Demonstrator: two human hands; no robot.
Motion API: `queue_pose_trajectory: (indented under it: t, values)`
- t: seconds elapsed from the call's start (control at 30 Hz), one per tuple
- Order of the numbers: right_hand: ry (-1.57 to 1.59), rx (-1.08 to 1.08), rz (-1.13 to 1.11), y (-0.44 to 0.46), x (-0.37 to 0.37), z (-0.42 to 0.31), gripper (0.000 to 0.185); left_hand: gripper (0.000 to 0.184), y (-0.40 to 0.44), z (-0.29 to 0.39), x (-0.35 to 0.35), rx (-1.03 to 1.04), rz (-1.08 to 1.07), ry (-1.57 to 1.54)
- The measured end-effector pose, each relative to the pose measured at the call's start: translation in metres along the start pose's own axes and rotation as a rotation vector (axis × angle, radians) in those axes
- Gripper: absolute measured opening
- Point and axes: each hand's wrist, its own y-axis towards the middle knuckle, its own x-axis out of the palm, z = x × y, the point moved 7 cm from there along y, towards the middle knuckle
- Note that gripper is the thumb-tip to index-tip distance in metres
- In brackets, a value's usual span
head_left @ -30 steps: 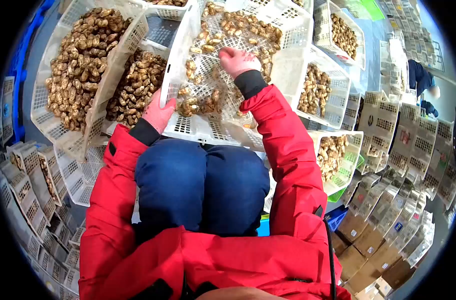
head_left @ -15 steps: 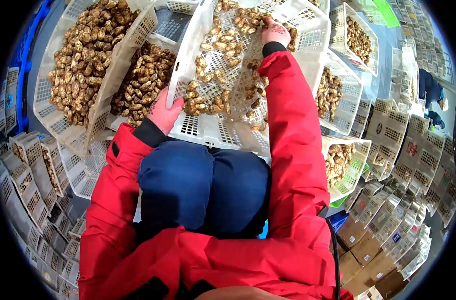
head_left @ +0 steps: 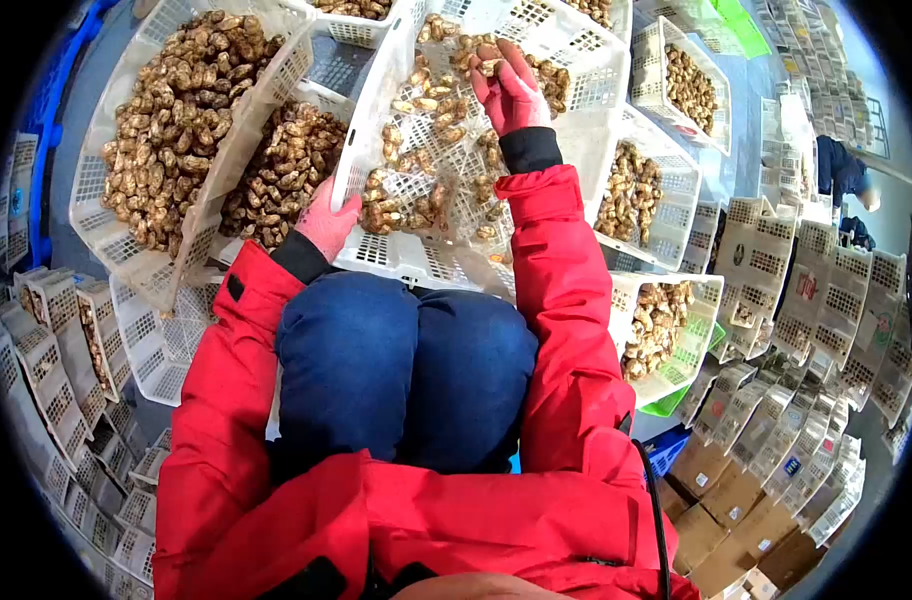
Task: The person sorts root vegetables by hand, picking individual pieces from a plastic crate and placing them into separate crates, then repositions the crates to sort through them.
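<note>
My left hand, in a pink glove, grips the near left corner of a white plastic crate. Inside that crate, knobbly brown, pale-mottled pieces resembling mushrooms lie loosely over the perforated floor. Over its far part is my right hand, also pink-gloved, turned palm up with the fingers partly curled. A small brown piece shows at its fingers. More pieces lie just to the right of that hand. Clear plastic film appears to cover some near pieces.
White crates of the same brown pieces stand at left and right. A smaller crate sits by my right arm. Stacked crates and cardboard boxes fill the right side. Another person is at the far right.
My right hand has moved left and turned from palm down among the pieces to palm up, with a brown piece now showing at its fingers. My left hand keeps its hold on the crate.
</note>
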Motion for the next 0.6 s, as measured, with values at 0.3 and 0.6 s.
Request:
queue_pose_trajectory:
  t: [0.3, 0.6]
  values:
    - [-0.093, 0.047, 0.127, -0.018, -0.006, 0.011, 0.044, 0.033, 0.001, -0.007, -0.001, 0.088, 0.058, -0.011]
    - [-0.101, 0.129, 0.143, -0.028, 0.0, 0.032, 0.049, 0.032, 0.005, -0.016, 0.003, 0.042, 0.013, -0.154]
